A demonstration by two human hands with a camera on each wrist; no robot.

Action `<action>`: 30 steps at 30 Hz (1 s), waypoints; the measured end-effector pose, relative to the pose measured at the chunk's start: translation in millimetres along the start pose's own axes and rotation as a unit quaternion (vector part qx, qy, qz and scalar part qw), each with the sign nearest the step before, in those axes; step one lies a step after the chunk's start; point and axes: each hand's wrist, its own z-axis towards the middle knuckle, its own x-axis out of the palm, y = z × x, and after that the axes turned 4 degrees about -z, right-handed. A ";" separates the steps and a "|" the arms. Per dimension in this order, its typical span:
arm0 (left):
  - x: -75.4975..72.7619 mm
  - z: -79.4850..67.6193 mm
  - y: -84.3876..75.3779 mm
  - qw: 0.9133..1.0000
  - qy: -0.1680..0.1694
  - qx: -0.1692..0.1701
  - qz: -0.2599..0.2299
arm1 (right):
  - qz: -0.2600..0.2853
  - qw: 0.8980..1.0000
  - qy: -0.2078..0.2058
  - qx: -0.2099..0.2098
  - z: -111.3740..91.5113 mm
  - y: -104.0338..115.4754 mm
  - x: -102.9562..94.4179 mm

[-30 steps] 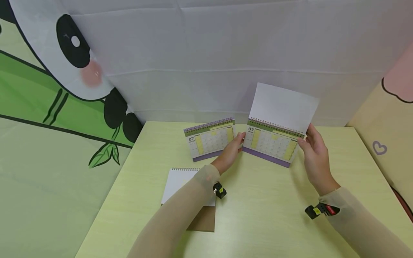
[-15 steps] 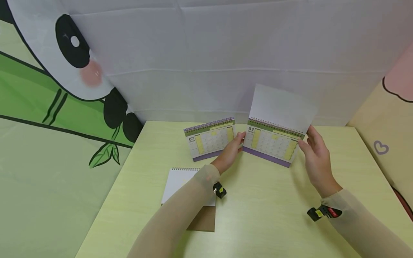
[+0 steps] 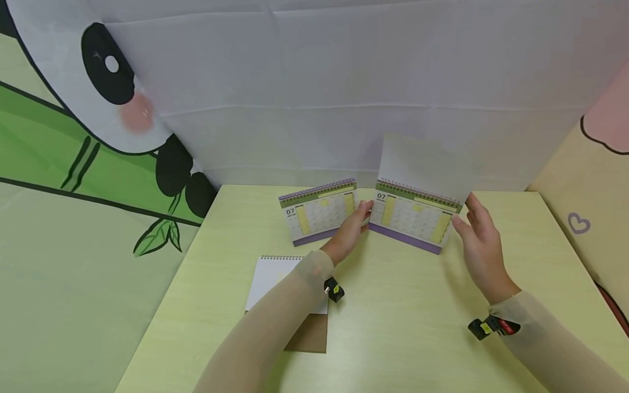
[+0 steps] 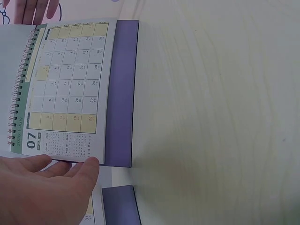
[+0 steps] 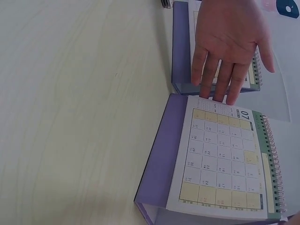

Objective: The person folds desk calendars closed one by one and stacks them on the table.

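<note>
An upright desk calendar (image 3: 415, 215) with a green header, "07" and a purple base stands at the back of the table, with a blank white page (image 3: 417, 164) raised above its spiral binding. My left hand (image 3: 347, 232) has its extended fingertips right at this calendar's left edge; the left wrist view shows the thumb (image 4: 89, 166) there too. At the right edge, near the spiral, my right hand (image 3: 484, 248) has its fingers straight up and its thumb beside the calendar. Left of it stands a matching calendar (image 3: 321, 213), partly behind my left hand.
A spiral pad with a white page (image 3: 270, 281) and brown base (image 3: 309, 334) lies on the table (image 3: 408, 327), partly hidden under my left forearm. A white cloth wall (image 3: 314, 82) rises behind the calendars, and a printed panda face covers the left side.
The raised white page has tilted farther back and looks darker. My right hand has shifted slightly down beside the calendar; my left hand stays at the left edge.
</note>
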 end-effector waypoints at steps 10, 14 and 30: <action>-0.3 0.0 0.7 1.000 0.002 -0.001 -0.003 | -0.023 1.000 -0.002 -0.002 -3.7 -2.5 0.5; -0.5 -0.2 1.0 1.000 0.002 -0.001 -0.005 | -0.025 1.000 -0.001 0.002 -6.5 -2.7 0.5; -1.6 -3.6 -1.0 1.000 0.003 -0.010 -0.001 | -0.027 0.999 0.024 -0.002 -15.7 -10.4 -4.2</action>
